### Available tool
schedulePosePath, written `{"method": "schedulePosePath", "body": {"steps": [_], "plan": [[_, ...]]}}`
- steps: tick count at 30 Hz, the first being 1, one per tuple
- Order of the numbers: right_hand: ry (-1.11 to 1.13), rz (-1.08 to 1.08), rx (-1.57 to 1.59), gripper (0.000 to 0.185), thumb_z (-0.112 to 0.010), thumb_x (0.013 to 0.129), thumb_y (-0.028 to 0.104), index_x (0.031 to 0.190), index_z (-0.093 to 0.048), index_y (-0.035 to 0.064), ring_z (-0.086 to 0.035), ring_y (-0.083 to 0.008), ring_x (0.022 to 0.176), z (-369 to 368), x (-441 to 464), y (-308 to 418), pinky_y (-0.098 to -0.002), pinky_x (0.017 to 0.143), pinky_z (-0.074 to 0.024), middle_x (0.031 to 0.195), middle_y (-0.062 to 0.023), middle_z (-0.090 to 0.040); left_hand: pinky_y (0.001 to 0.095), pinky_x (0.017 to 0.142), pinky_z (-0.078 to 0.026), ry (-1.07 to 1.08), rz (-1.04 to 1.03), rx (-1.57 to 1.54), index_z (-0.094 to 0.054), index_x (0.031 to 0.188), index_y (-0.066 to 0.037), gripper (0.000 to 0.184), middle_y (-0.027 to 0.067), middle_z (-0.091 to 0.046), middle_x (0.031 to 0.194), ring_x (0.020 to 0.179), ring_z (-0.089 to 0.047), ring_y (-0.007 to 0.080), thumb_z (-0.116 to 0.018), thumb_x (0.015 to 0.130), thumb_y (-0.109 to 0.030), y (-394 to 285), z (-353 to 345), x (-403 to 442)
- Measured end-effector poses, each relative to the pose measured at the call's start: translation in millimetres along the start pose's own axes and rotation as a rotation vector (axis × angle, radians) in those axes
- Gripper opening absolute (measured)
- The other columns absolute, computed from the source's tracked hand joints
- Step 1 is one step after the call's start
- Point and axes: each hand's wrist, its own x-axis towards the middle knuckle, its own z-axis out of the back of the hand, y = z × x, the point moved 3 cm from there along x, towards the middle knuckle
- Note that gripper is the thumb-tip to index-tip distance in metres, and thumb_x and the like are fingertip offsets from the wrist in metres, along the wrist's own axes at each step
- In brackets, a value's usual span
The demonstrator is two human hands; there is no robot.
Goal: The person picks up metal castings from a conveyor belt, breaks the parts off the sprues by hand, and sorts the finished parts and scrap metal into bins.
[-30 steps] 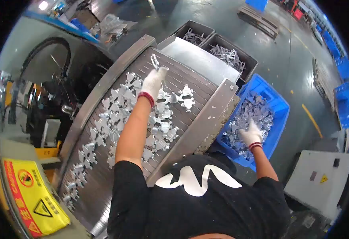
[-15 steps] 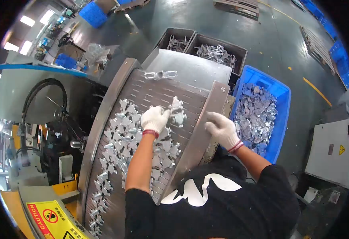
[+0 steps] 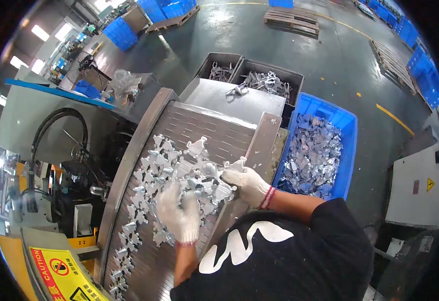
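Observation:
Silvery metal castings lie heaped along a slatted conveyor. My left hand, in a white knit glove, is over the near part of the heap, slightly blurred, with thumb and fingers apart and nothing visible in them. My right hand, gloved too, reaches in over the right side rail. Its fingers are closed at the edge of a cluster of castings; the grip itself is partly hidden. A forked metal runner lies on the smooth chute beyond the belt.
Two dark bins with metal runners stand past the chute. Right of the rail is a blue crate full of flat metal scraps. A machine with a hose and a yellow caution sign border the left side.
My left hand has drawn back toward me, away from the castings it held. My right hand has moved left from outside the rail to the castings. The runner has passed from belt to chute.

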Motion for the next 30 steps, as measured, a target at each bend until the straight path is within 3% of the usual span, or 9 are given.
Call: {"method": "schedulePosePath", "body": {"steps": [4, 5, 11, 13, 15, 19, 23, 26, 30], "plan": [[0.039, -0.34, 0.347, 0.022, -0.07, 0.105, 0.029, 0.109, -0.077, 0.008, -0.066, -0.0068, 0.08, -17.2, -13.6, 23.8, -0.0285, 0.067, -0.0528, 0.093, 0.0028, -0.074, 0.0418, 0.1, -0.052, -0.04, 0.885, -1.1, -0.062, 0.141, -0.002, 0.045, 0.014, -0.064, 0.135, 0.118, -0.064, 0.028, -0.066, 0.108, -0.032, 30.8, -35.6, -73.9], [0.147, -0.347, 0.274, 0.024, -0.071, 0.104, 0.03, 0.108, -0.077, 0.0068, -0.066, -0.0074, 0.082, -19.9, -15.2, 18.4, -0.0293, 0.07, -0.053, 0.095, 0.0022, -0.074, 0.0404, 0.102, -0.052, 0.326, 0.406, -0.761, -0.06, 0.145, -0.002, 0.052, 0.0143, -0.058, 0.145, 0.125, -0.061, 0.0263, -0.056, 0.112, -0.042, 47.5, -42.5, -76.1], [0.588, -0.204, 0.009, 0.035, -0.065, 0.109, 0.023, 0.138, -0.067, 0.0036, -0.068, -0.0134, 0.116, -32.1, -35.0, -14.3, -0.0326, 0.097, -0.056, 0.129, -0.0044, -0.072, 0.0422, 0.094, -0.059, 0.302, 0.93, -1.479, -0.067, 0.128, 0.004, 0.05, 0.0192, -0.071, 0.121, 0.108, -0.071, 0.0314, -0.048, 0.103, -0.034, -10.9, -22.2, -40.8], [0.513, -0.611, 0.343, 0.044, -0.067, 0.104, 0.021, 0.144, -0.062, 0.0037, -0.067, -0.0222, 0.121, -37.0, -33.4, 8.5, -0.0366, 0.1, -0.0546, 0.135, -0.0108, -0.071, 0.047, 0.093, -0.059, 0.336, 0.846, -2.024, -0.068, 0.109, 0.003, 0.048, 0.0237, -0.071, 0.12, 0.112, -0.068, 0.0341, -0.052, 0.105, -0.042, 3.1, -42.4, -55.2], [0.844, 0.347, -0.617, 0.048, -0.069, 0.1, 0.03, 0.141, -0.064, 0.0057, -0.072, -0.0208, 0.107, -41.5, -22.2, 34.9, -0.0337, 0.091, -0.0575, 0.124, -0.0067, -0.074, 0.0442, 0.096, -0.056, 0.268, 0.675, -1.826, -0.066, 0.101, 0.0, 0.054, 0.0225, -0.071, 0.12, 0.112, -0.067, 0.0325, -0.053, 0.107, -0.052, 6.3, -51.5, -63.3], [0.518, -0.51, 0.05, 0.041, -0.069, 0.101, 0.031, 0.134, -0.068, 0.0074, -0.073, -0.015, 0.093, -45.5, -40.7, 5.4, -0.0352, 0.079, -0.0596, 0.109, -0.0098, -0.075, 0.04, 0.095, -0.053, 0.184, 0.696, -1.479, -0.068, 0.096, -0.001, 0.05, 0.0164, -0.072, 0.115, 0.103, -0.067, 0.0242, -0.051, 0.109, -0.046, 11.0, -52.2, -65.1], [0.221, 0.295, -1.052, 0.027, -0.069, 0.096, 0.031, 0.114, -0.078, 0.0126, -0.075, -0.0312, 0.081, -56.8, -41.6, 25.6, -0.039, 0.073, -0.0592, 0.091, -0.0106, -0.077, 0.0371, 0.087, -0.052, 0.314, 0.722, -0.916, -0.073, 0.113, -0.006, 0.042, 0.0067, -0.07, 0.109, 0.099, -0.064, 0.0171, -0.043, 0.111, -0.037, 21.1, -50.7, -71.2], [0.2, 0.338, -0.492, 0.025, -0.065, 0.101, 0.019, 0.121, -0.075, 0.0074, -0.076, -0.0265, 0.089, 4.7, -16.9, -61.0, -0.0328, 0.08, -0.0597, 0.113, -0.0116, -0.078, 0.0362, 0.088, -0.056, 0.241, 0.894, -1.225, -0.069, 0.121, -0.005, 0.046, 0.0095, -0.07, 0.11, 0.097, -0.066, 0.019, -0.041, 0.114, -0.04, 22.7, -48.5, -71.9], [0.33, -0.204, 0.479, 0.044, -0.048, 0.113, 0.036, 0.145, -0.058, 0.0071, -0.069, -0.0412, 0.114, -18.1, 26.6, 7.4, -0.0592, 0.093, -0.059, 0.125, -0.0211, -0.07, 0.0349, 0.089, -0.058, 0.53, 0.718, -1.839, -0.062, 0.142, 0.002, 0.049, 0.0118, -0.073, 0.123, 0.106, -0.071, 0.0212, -0.046, 0.115, -0.036, 41.4, -45.6, -79.2]]}}
